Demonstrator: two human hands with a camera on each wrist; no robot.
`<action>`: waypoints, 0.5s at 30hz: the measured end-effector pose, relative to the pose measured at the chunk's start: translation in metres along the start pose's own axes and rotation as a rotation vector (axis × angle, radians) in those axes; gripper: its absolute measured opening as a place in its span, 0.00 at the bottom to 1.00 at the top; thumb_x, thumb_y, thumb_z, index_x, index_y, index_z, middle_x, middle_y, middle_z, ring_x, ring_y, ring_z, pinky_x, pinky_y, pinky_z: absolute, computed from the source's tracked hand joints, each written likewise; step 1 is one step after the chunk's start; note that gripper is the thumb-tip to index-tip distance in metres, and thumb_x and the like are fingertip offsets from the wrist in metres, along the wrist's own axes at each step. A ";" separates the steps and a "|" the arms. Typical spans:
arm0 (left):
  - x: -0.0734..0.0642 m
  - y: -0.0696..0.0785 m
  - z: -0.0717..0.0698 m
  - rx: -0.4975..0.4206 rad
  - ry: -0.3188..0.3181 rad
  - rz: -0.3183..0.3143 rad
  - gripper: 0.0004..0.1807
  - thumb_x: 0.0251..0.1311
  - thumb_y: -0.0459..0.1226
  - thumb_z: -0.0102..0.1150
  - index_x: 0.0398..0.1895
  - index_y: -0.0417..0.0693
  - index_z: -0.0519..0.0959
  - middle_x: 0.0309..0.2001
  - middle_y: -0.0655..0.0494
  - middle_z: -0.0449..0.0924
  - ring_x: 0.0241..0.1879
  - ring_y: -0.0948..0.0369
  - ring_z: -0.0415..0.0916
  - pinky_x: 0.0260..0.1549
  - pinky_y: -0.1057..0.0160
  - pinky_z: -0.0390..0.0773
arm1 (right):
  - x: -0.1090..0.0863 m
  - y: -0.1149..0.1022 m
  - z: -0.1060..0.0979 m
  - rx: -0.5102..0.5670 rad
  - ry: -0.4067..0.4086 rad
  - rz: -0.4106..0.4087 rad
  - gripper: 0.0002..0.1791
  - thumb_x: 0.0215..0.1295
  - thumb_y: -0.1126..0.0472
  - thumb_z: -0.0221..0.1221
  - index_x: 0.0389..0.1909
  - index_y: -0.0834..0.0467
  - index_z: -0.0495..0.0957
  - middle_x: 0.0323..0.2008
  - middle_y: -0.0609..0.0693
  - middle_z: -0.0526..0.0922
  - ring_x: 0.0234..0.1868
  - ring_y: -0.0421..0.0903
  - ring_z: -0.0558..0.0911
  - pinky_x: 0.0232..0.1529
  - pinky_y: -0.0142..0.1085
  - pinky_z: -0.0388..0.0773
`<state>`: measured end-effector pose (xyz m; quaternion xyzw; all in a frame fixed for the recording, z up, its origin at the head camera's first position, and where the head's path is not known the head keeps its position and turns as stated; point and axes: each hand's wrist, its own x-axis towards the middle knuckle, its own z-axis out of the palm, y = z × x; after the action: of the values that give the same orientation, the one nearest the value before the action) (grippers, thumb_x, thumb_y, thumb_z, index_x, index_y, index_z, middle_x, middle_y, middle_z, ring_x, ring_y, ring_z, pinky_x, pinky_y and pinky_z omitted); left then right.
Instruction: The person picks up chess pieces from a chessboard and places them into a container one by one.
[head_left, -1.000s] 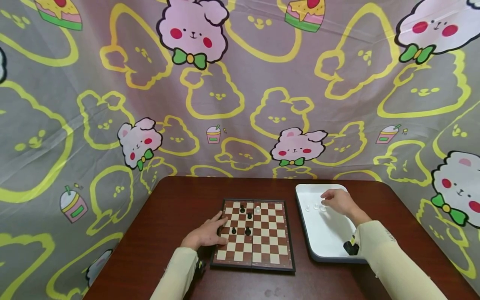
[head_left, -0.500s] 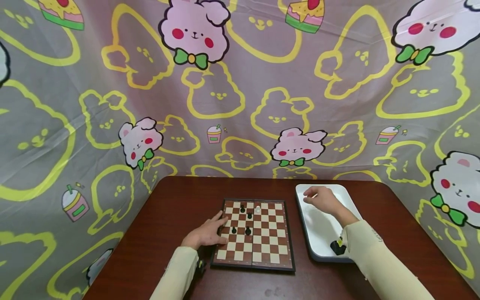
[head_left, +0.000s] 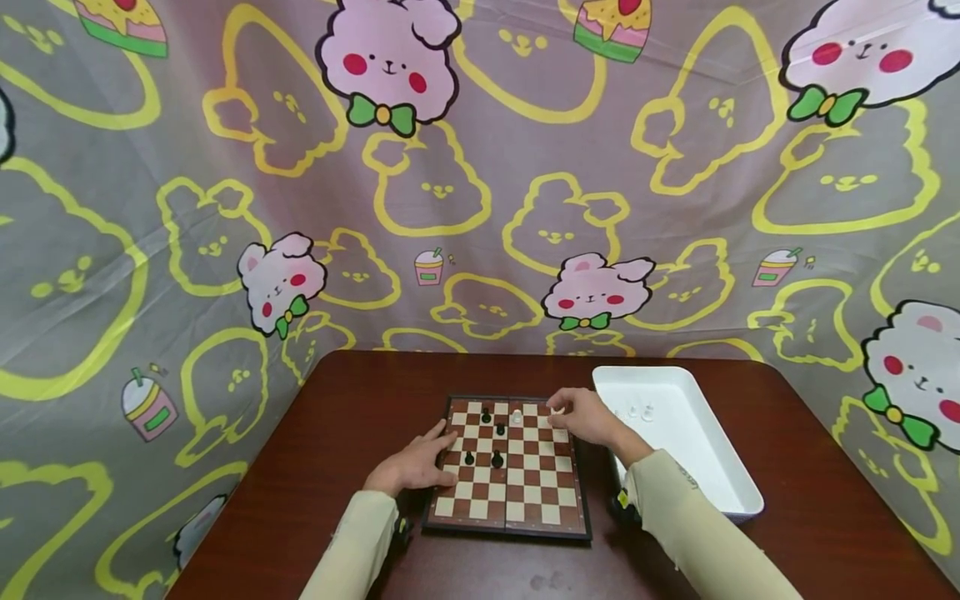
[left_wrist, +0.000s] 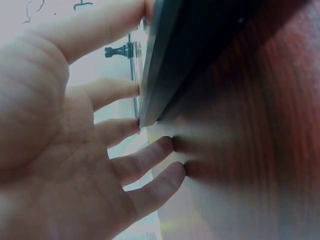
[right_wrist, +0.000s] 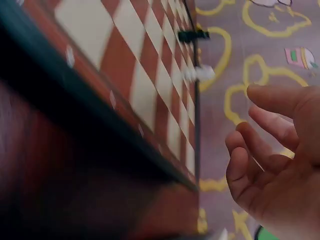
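A brown-and-cream chessboard (head_left: 525, 483) with a dark frame lies in the middle of the table. My left hand (head_left: 416, 460) rests spread on its left edge; in the left wrist view thumb, index and middle fingertips meet the frame, while the other two reach the tabletop. Several black chess pieces (head_left: 497, 459) stand on the board's left half, and one white chess piece (head_left: 517, 417) is near the far middle. My right hand (head_left: 588, 415) is over the far right corner, thumb and index fingertips close together. I cannot tell whether a piece is between them.
Right of the board sits a white tray (head_left: 697, 454) with a few clear or white pieces (head_left: 647, 412) in its far left part, partly behind the right hand. The dark red table (head_left: 367, 392) ends at a patterned cloth (head_left: 480, 208) at the back and sides.
My right hand has moved left from over the tray to the board's far right corner. The tray has shifted or turned slightly. The left hand and the standing board pieces have kept their places.
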<state>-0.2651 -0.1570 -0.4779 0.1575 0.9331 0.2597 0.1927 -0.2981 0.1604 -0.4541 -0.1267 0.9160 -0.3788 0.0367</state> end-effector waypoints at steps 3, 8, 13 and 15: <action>0.001 0.000 -0.001 -0.003 0.001 0.005 0.42 0.54 0.46 0.66 0.72 0.52 0.60 0.75 0.48 0.41 0.69 0.35 0.43 0.58 0.35 0.55 | 0.005 -0.004 0.014 0.020 -0.006 -0.003 0.11 0.60 0.63 0.63 0.43 0.60 0.80 0.40 0.51 0.80 0.36 0.46 0.79 0.31 0.39 0.76; 0.001 -0.001 -0.002 0.009 0.003 0.018 0.42 0.55 0.46 0.66 0.72 0.51 0.59 0.75 0.48 0.41 0.69 0.35 0.43 0.59 0.36 0.55 | 0.015 -0.005 0.033 0.012 -0.009 0.007 0.12 0.60 0.62 0.63 0.45 0.59 0.80 0.40 0.51 0.80 0.40 0.47 0.79 0.35 0.41 0.76; 0.001 -0.001 -0.002 0.010 -0.003 0.027 0.42 0.55 0.46 0.65 0.72 0.49 0.59 0.75 0.47 0.40 0.68 0.34 0.42 0.59 0.36 0.55 | 0.022 -0.002 0.046 0.006 0.003 0.027 0.12 0.60 0.62 0.63 0.45 0.60 0.80 0.41 0.52 0.80 0.41 0.48 0.79 0.37 0.42 0.77; 0.000 -0.002 -0.001 0.010 -0.003 0.024 0.42 0.55 0.46 0.65 0.72 0.50 0.59 0.75 0.47 0.40 0.68 0.34 0.42 0.59 0.36 0.55 | 0.024 -0.002 0.050 0.014 0.010 0.038 0.12 0.60 0.63 0.63 0.44 0.60 0.80 0.41 0.52 0.80 0.40 0.48 0.79 0.36 0.42 0.77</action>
<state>-0.2658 -0.1587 -0.4779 0.1697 0.9322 0.2571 0.1901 -0.3129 0.1188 -0.4872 -0.1070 0.9158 -0.3850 0.0400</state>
